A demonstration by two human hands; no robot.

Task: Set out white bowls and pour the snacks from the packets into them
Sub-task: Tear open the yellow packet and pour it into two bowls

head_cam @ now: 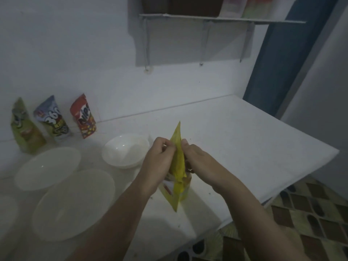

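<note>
Grip: left hand (160, 157) and right hand (195, 157) both pinch the yellow packet (177, 166) at its upper seam.
Packet axis: upright, seemingly unopened.
Nearest bowl (125, 151): left, beside the left hand.

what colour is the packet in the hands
Yellow: the packet, pinched by both hands, shows best in the head view.

Grey packet (51, 117) reads "360"; red packet (83, 115) "Nips".
</note>
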